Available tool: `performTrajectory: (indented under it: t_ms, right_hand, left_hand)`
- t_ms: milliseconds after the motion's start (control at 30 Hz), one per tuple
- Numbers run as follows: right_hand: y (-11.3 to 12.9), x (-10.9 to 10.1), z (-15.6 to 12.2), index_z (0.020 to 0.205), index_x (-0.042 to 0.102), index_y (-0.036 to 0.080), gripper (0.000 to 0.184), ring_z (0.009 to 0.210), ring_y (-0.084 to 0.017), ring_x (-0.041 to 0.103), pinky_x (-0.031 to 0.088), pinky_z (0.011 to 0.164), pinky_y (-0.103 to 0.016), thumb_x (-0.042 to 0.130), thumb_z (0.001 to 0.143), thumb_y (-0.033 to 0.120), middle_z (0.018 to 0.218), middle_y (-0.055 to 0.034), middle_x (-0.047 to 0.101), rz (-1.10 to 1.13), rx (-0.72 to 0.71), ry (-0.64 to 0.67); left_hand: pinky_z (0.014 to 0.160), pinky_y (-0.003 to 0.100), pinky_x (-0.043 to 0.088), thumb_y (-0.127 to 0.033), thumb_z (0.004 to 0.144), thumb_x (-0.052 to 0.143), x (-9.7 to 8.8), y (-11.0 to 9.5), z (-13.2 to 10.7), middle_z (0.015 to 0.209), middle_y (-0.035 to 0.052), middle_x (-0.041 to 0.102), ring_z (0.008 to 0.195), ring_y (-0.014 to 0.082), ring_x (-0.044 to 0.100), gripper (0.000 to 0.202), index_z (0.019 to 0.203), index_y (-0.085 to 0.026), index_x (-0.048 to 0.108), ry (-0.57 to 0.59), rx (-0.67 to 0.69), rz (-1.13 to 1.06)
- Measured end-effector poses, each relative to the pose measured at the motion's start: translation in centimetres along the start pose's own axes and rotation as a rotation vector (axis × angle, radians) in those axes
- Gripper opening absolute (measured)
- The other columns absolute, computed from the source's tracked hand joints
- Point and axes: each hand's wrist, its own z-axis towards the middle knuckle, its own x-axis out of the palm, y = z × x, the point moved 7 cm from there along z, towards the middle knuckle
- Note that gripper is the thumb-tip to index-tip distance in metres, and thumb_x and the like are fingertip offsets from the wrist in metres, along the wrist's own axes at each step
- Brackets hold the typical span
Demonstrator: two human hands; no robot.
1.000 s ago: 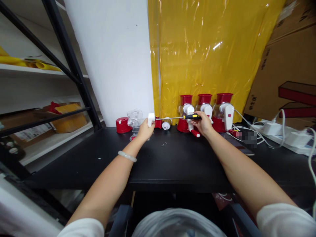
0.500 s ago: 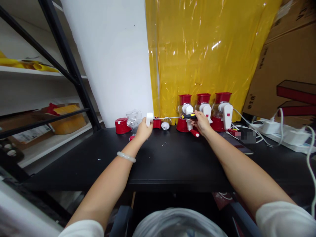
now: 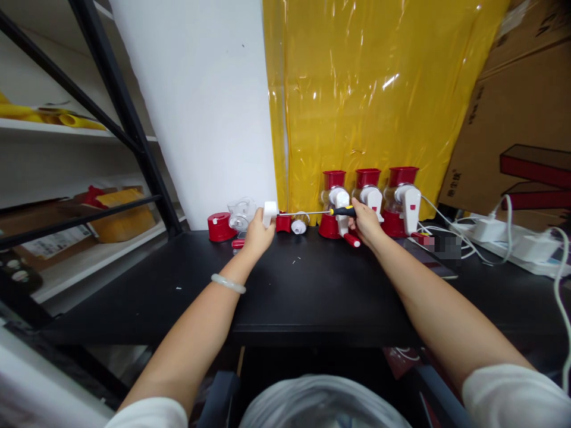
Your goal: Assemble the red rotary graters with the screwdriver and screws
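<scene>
My left hand (image 3: pixel 257 235) is closed round a small white plastic part (image 3: pixel 269 212), held just above the back of the black table (image 3: pixel 294 291). My right hand (image 3: pixel 366 223) grips the black and yellow handle of a screwdriver (image 3: pixel 342 211). Its thin metal shaft runs level to the left, and the tip meets the white part. A pale bracelet (image 3: pixel 228 283) sits on my left wrist. Directly behind my right hand stand three red and white hand-crank grinders (image 3: pixel 370 199) in a row.
Along the back edge lie a red round lid (image 3: pixel 220 226), a clear plastic piece (image 3: pixel 241 213), a small red part (image 3: pixel 282 222) and a metal drum (image 3: pixel 299 223). White chargers and cables (image 3: pixel 504 235) lie at the right under cardboard boxes (image 3: pixel 521 119). A black shelf rack (image 3: pixel 111 119) stands left.
Both hands have stayed together at the back of the table; the white part has risen slightly in my left hand. The screwdriver remains against it.
</scene>
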Motion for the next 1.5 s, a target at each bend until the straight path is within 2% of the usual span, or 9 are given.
performTrajectory:
  t_ms: [367,533,700,867,967,1100,1200,1300,1500]
  right_hand:
    - [-0.5,0.4,-0.6,0.071,0.050,0.021,0.045,0.027,-0.008,0.036,0.027,0.028,-0.020,0.061,0.083,0.063,0.036,0.0050,0.045,-0.024,0.110,0.024]
    - [-0.6,0.4,-0.7,0.074,0.050,0.022,0.041,0.031,-0.010,0.043,0.034,0.032,-0.020,0.058,0.085,0.061,0.039,0.0041,0.048,0.020,0.190,-0.027]
    - [0.0,0.7,-0.6,0.081,0.053,0.021,0.035,0.042,-0.012,0.054,0.040,0.041,-0.020,0.053,0.087,0.056,0.052,0.0022,0.057,0.180,0.191,-0.006]
    - [0.8,0.8,-0.8,0.086,0.054,0.022,0.013,0.050,-0.012,0.060,0.040,0.043,-0.021,0.053,0.078,0.032,0.070,0.0031,0.062,0.266,0.099,0.034]
    - [0.8,0.6,-0.7,0.090,0.054,0.022,0.017,0.050,-0.012,0.061,0.039,0.042,-0.020,0.053,0.073,0.025,0.071,0.0039,0.062,0.262,0.084,0.034]
    - [0.5,0.5,-0.4,0.092,0.051,0.024,0.019,0.047,-0.012,0.060,0.039,0.041,-0.020,0.058,0.074,0.029,0.068,0.0055,0.061,0.220,0.086,0.017]
    - [0.3,0.6,-0.2,0.092,0.049,0.024,0.029,0.045,-0.011,0.059,0.039,0.040,-0.019,0.066,0.073,0.037,0.066,0.0062,0.061,0.185,0.086,0.025]
    - [0.1,0.7,-0.1,0.093,0.048,0.024,0.037,0.043,-0.010,0.058,0.039,0.039,-0.018,0.071,0.071,0.044,0.065,0.0063,0.062,0.171,0.082,0.036]
    - [0.4,0.6,-0.4,0.092,0.049,0.023,0.037,0.039,-0.008,0.054,0.039,0.038,-0.018,0.072,0.071,0.044,0.062,0.0070,0.063,0.180,0.084,0.010]
  left_hand:
    - [0.078,0.033,0.050,-0.016,0.081,0.059,-1.3,-1.5,-0.4,0.091,0.0075,0.066,0.086,0.0235,0.065,0.023,0.103,-0.019,0.055,-0.084,0.138,-0.027]
    - [0.078,0.033,0.051,-0.016,0.080,0.059,-1.4,-1.9,-0.5,0.089,0.0064,0.066,0.085,0.0236,0.065,0.022,0.102,-0.019,0.056,-0.078,0.157,-0.012]
    - [0.072,0.033,0.051,-0.026,0.085,0.058,-0.6,-1.0,-0.3,0.081,0.0060,0.067,0.078,0.0246,0.067,0.020,0.104,-0.019,0.058,-0.033,0.071,-0.026]
    - [0.072,0.035,0.053,-0.028,0.086,0.057,0.8,0.4,0.0,0.081,0.0075,0.069,0.075,0.0249,0.069,0.017,0.098,-0.017,0.061,0.072,-0.088,-0.043]
    - [0.075,0.034,0.053,-0.025,0.084,0.058,1.3,0.7,-0.1,0.080,0.0069,0.070,0.077,0.0244,0.070,0.017,0.098,-0.016,0.063,0.113,-0.109,-0.035]
    - [0.074,0.033,0.053,-0.026,0.085,0.059,1.6,0.9,-0.1,0.076,0.0052,0.070,0.073,0.0231,0.070,0.020,0.101,-0.017,0.064,0.140,-0.114,-0.026]
    - [0.072,0.032,0.053,-0.027,0.085,0.058,1.6,1.2,-0.1,0.075,0.0051,0.070,0.068,0.0223,0.069,0.021,0.102,-0.016,0.064,0.146,-0.125,-0.012]
    - [0.073,0.032,0.053,-0.027,0.085,0.058,1.5,1.3,0.0,0.077,0.0058,0.070,0.070,0.0225,0.069,0.021,0.103,-0.016,0.063,0.140,-0.129,0.002]
    - [0.068,0.030,0.052,-0.029,0.087,0.057,1.5,1.3,0.0,0.073,0.0040,0.068,0.064,0.0206,0.068,0.022,0.105,-0.017,0.062,0.136,-0.129,0.007]
